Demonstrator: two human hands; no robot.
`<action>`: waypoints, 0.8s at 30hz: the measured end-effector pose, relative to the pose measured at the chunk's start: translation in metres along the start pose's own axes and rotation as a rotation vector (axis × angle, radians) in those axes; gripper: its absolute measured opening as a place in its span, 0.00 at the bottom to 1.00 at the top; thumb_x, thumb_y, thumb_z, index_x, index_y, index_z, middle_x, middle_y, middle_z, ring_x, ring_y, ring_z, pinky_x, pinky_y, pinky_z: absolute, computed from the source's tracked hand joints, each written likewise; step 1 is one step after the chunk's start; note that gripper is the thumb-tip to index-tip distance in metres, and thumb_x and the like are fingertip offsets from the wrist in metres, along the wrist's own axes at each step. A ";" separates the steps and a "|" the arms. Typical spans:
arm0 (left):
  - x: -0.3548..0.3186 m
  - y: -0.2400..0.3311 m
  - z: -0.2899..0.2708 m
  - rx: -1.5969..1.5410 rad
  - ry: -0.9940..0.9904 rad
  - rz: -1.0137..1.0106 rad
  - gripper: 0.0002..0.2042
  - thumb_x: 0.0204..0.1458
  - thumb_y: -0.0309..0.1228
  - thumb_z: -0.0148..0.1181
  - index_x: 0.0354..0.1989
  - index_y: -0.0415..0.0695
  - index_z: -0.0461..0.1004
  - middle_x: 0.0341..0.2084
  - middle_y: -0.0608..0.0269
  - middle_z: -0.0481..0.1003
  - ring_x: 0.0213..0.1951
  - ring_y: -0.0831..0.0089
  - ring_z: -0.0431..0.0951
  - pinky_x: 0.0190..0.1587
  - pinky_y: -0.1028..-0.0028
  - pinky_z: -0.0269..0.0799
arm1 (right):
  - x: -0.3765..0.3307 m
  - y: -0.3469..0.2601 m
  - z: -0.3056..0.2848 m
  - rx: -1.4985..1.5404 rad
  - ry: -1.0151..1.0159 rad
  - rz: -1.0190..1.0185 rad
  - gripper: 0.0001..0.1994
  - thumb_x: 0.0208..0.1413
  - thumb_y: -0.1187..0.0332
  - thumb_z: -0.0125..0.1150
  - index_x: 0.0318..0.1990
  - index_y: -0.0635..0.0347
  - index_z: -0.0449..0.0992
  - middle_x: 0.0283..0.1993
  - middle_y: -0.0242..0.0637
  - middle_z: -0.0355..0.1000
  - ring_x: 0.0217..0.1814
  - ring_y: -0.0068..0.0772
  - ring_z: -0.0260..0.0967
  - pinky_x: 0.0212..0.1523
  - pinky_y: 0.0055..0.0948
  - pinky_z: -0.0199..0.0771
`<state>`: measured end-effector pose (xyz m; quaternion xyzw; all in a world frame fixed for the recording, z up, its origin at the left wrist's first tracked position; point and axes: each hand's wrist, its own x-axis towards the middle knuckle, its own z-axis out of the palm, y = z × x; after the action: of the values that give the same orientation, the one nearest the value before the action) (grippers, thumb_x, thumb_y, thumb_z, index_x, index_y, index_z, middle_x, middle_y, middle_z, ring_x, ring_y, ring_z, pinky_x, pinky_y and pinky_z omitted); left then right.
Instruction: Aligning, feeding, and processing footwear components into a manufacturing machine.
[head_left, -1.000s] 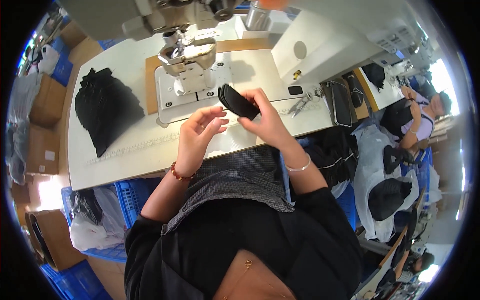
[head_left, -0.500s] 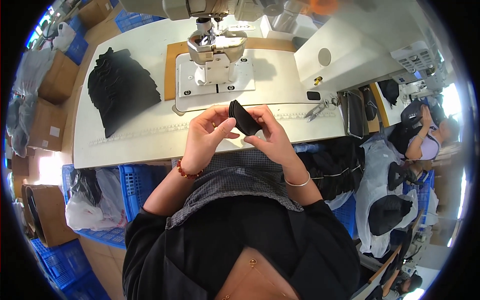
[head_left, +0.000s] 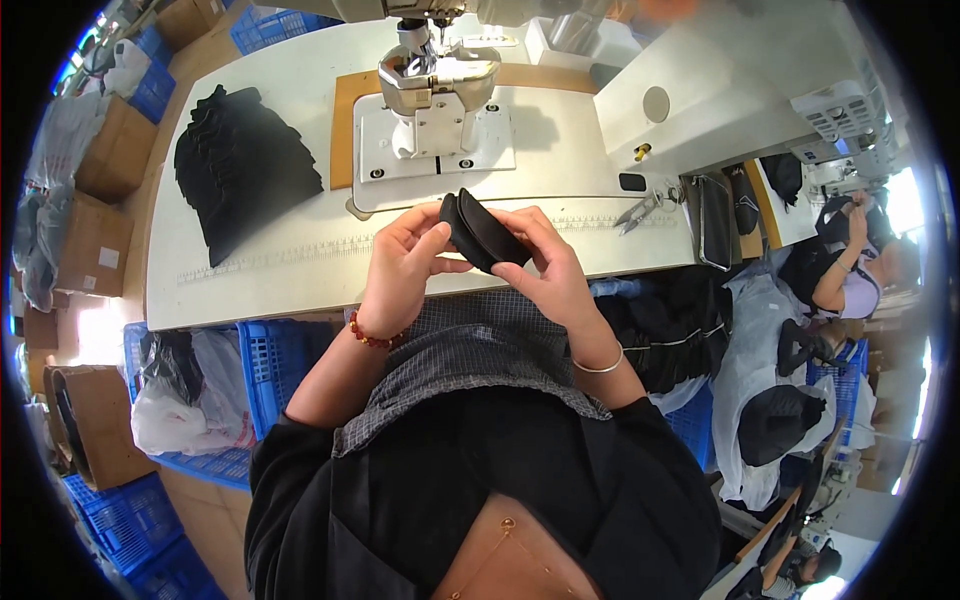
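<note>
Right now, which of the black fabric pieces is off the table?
The small curved black piece, pinched between the left hand and right hand above the near table edge. The other black pieces lie stacked at the table's far left.

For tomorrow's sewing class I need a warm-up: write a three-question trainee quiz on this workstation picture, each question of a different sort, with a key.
1. True or false: both hands, the left hand and the right hand, grip the black fabric piece.
2. Multiple choice: the stack of black pieces lies A) to the left of the sewing machine, B) to its right, C) in the blue crate.
3. Which wrist wears the red bead bracelet?

Key: 1 true; 2 A; 3 the left.
</note>
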<state>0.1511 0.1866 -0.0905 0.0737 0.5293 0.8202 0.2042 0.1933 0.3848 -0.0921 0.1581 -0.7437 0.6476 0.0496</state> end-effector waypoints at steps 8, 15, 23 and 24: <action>-0.001 -0.006 -0.007 -0.174 -0.011 -0.052 0.14 0.62 0.23 0.47 0.55 0.33 0.67 0.42 0.57 0.77 0.39 0.72 0.80 0.40 0.73 0.81 | -0.002 -0.007 0.005 -0.229 0.037 0.009 0.26 0.50 0.68 0.69 0.57 0.64 0.69 0.46 0.34 0.66 0.47 0.26 0.66 0.47 0.23 0.67; -0.006 0.002 -0.002 -0.169 -0.031 0.015 0.20 0.62 0.22 0.47 0.63 0.38 0.60 0.42 0.58 0.77 0.39 0.74 0.80 0.40 0.75 0.81 | -0.003 -0.004 0.012 -0.266 0.069 -0.056 0.26 0.49 0.68 0.70 0.56 0.63 0.68 0.49 0.35 0.68 0.48 0.26 0.67 0.50 0.25 0.67; -0.007 0.005 -0.005 -0.150 -0.066 0.007 0.21 0.62 0.22 0.46 0.64 0.39 0.59 0.42 0.58 0.76 0.40 0.74 0.80 0.40 0.75 0.81 | -0.004 -0.005 0.016 -0.077 0.089 0.052 0.27 0.48 0.71 0.70 0.55 0.64 0.65 0.49 0.42 0.72 0.52 0.34 0.71 0.54 0.31 0.70; -0.006 0.005 -0.005 -0.153 -0.068 0.007 0.21 0.62 0.22 0.46 0.64 0.39 0.59 0.42 0.58 0.76 0.40 0.74 0.80 0.40 0.75 0.81 | -0.004 -0.005 0.017 -0.081 0.089 0.053 0.27 0.48 0.71 0.70 0.55 0.64 0.65 0.49 0.42 0.72 0.52 0.34 0.71 0.54 0.31 0.70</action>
<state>0.1538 0.1777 -0.0879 0.0875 0.4575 0.8560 0.2242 0.2005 0.3688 -0.0915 0.1070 -0.7703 0.6246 0.0718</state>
